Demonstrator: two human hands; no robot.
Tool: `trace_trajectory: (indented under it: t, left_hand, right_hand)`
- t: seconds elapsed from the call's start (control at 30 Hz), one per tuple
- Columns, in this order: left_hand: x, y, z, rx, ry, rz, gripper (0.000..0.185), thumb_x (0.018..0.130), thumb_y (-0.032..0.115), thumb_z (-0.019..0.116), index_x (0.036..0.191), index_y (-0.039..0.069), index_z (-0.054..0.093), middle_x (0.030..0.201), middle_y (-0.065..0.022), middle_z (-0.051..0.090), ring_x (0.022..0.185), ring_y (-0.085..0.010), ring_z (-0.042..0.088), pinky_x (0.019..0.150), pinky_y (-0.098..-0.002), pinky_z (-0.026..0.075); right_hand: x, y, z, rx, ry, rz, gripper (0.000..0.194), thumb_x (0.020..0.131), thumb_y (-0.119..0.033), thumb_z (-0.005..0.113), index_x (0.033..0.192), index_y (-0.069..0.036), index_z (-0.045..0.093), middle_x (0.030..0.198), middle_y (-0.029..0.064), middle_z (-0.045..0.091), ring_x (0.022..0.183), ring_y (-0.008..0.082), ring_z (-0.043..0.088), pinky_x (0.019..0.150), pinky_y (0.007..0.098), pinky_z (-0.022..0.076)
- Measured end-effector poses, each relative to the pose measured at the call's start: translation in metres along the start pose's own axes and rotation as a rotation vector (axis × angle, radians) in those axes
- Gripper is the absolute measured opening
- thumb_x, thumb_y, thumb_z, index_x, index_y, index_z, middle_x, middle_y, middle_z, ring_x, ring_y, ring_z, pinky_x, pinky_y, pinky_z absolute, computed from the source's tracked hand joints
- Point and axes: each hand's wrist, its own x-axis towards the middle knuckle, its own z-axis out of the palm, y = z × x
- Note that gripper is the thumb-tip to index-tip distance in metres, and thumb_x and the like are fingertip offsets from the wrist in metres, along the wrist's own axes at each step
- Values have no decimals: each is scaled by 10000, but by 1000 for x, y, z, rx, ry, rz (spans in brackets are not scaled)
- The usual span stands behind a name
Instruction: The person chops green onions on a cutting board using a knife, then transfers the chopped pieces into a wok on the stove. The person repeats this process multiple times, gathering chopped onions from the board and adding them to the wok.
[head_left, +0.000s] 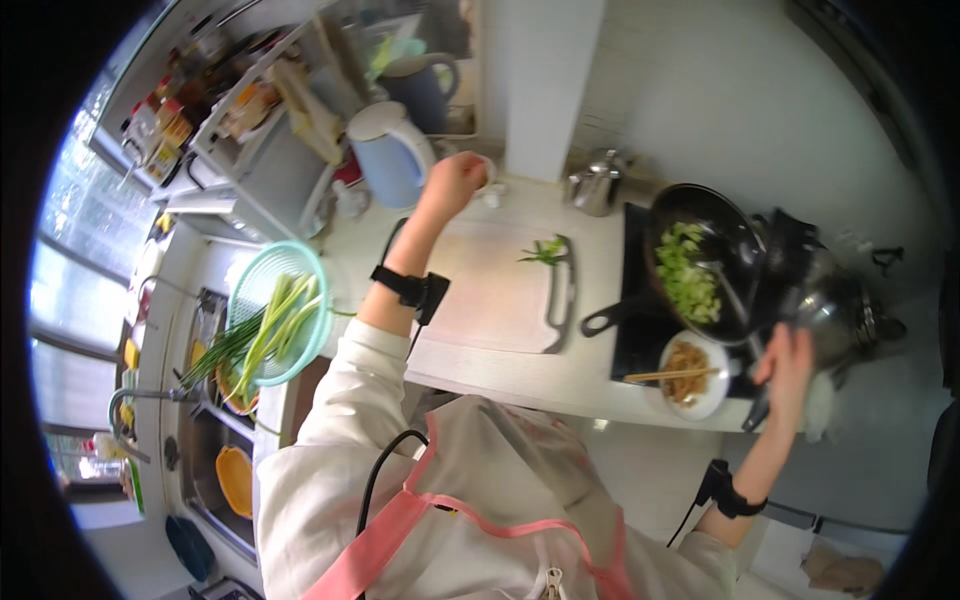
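At the back of the counter, beside a light-blue electric kettle (387, 161), my left hand (455, 180) is raised with its fingers curled. A small white container (489, 174) shows just past the fingertips; whether they hold anything is hidden. My right hand (786, 371), blurred, is at the black handle of a spatula (733, 296), its fingers appearing closed about it. The spatula's metal end reaches into a tilted black wok (739, 225). Chopped pale-green vegetable (686, 274) lies in the wok. Close to my right hand, a white bowl (718, 386) holds brownish shredded food (686, 375), with wooden chopsticks (667, 375) across it.
A cutting board (484, 292) bears some green leaf pieces (546, 251). To the left, a turquoise colander (311, 341) holds green stalks (281, 315) by the sink (206, 465). A steel pot (825, 304) stands right of the wok; a small metal pot (598, 185) stands behind.
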Motion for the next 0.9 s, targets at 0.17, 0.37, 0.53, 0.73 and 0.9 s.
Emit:
trace_trajectory:
  t: [0.17,0.37,0.53,0.73,0.9]
  left_hand:
    - [-93,-126,-69,454,-323,-177,363,800,283,710,1078,55,653,1007,-182,674,952,-366,634,814,-439,513]
    - [-181,-189,-41,485,-241,-188,425,781,153,687,1158,18,544,1046,-163,613,1014,-356,569,881,-433,478]
    - [-209,-193,-36,288,-31,1,310,813,77,657,1106,-8,606,1126,-138,614,1059,-325,563,910,-410,486]
    - [-225,-187,-37,304,-24,8,319,834,79,652,1139,-9,611,1166,-133,614,1084,-303,575,875,-380,514]
    - [-251,-175,-48,299,-39,46,282,832,67,651,1104,-6,628,1132,-128,627,1062,-300,587,866,-385,518]
  right_hand:
    - [-77,-35,82,327,-127,-135,117,996,-153,511,949,-66,449,598,-19,429,459,59,417,400,223,342]
    - [-121,16,236,-268,-436,-254,205,953,-157,572,1105,-27,531,691,79,572,558,112,526,501,279,423]
    - [-127,107,324,-972,-251,-623,290,907,-163,570,1178,-59,563,738,129,629,601,298,657,525,386,541]
    - [-145,165,318,-1238,-292,-632,295,889,-155,582,1159,-37,560,711,104,618,518,246,642,458,340,530]
    - [-169,173,285,-1243,-364,-586,286,891,-154,568,1148,-29,559,713,101,621,520,244,643,467,346,534]
